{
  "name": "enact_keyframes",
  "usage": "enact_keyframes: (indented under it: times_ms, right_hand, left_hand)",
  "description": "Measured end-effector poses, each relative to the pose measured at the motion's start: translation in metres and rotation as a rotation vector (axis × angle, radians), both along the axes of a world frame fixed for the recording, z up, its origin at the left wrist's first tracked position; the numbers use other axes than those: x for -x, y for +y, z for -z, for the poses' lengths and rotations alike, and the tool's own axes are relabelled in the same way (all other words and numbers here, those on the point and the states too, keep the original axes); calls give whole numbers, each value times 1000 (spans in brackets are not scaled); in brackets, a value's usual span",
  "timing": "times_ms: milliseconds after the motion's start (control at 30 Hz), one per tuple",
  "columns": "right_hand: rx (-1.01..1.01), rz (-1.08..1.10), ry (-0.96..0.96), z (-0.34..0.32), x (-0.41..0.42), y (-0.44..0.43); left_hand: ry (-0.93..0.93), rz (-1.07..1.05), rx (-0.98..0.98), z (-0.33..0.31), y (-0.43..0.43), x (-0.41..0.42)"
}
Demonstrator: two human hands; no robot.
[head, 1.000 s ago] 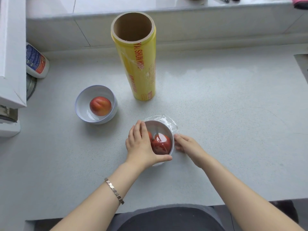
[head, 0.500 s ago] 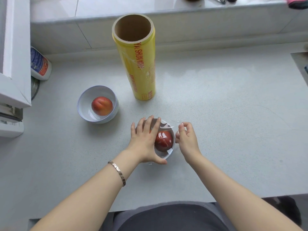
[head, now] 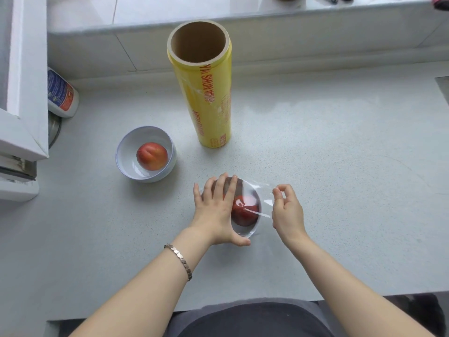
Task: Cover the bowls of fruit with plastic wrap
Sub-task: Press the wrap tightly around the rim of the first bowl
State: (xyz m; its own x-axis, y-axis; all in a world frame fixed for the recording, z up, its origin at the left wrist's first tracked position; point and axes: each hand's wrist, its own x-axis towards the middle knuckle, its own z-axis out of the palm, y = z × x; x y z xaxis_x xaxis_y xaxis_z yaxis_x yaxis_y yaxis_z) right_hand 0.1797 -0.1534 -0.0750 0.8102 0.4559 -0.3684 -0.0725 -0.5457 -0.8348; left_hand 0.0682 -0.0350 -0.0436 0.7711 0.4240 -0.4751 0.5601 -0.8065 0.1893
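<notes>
Pinching wrap (head: 263,210): right hand (head: 288,211); left hand (head: 215,210) flat on one of two bowls (head: 254,231).

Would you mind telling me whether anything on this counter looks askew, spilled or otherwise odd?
Nothing is spilled or damaged. The plastic wrap on the near bowl is loose on its right side, pinched by the right hand. The far bowl is uncovered.

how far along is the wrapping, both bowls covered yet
Not yet. In hand: the left hand lies flat on the near bowl, pressing film down, while the right hand pinches the film's loose edge beside it. Left: the far bowl sits open with its fruit bare. The roll stands upright behind.
</notes>
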Motion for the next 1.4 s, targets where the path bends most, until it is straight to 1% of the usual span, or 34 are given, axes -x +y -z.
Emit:
enact_keyframes:
  times_ms: [133,233,333,400,467,533,600,667,733,800,867,933,1000,1100,1200,1333,1400]
  right_hand:
    - [36,-20,-7,4,2,4]
    - [50,-8,68,9,1,11]
    - [78,14,243,11,-8,13]
    - [28,33,457,7,-13,11]
    - [11,7,627,3,-13,8]
    - [30,-96,689,1,-8,3]
    - [-22,-142,694,0,-3,1]
    - [-75,-98,674,-2,0,2]
    - [-91,-40,617,-3,0,4]
    - [-86,-22,561,-4,2,8]
    - [-91,3,491,-6,4,12]
    - [-100,66,385,-6,6,14]
    - [-115,126,311,-7,8,15]
    - [-107,142,234,-11,8,17]
    - [-125,69,203,-16,4,19]
    - [-50,-69,18,-23,-6,10]
    - [-8,-107,-36,-24,-10,2]
  left_hand:
    - [5,-14,-3,-1,-3,0]
    - [11,-72,-5,-1,-8,-2]
    - [-5,-281,15,-3,-19,-2]
    - [-30,-471,70,-5,-24,-4]
    - [-48,-590,157,-9,-25,-4]
    - [-35,-616,242,-16,-20,-1]
    - [31,-543,230,-22,-12,7]
    - [105,-364,119,-27,-4,14]
    - [93,-131,51,-27,6,16]
    - [67,96,39,-26,14,11]
    - [74,216,42,-22,18,5]
    - [82,238,47,-16,18,0]
    - [66,213,58,-10,17,-1]
    - [30,170,70,-7,16,0]
    - [15,146,70,-7,16,0]
    - [-4,121,54,-4,16,0]
    - [-15,111,52,-2,16,0]
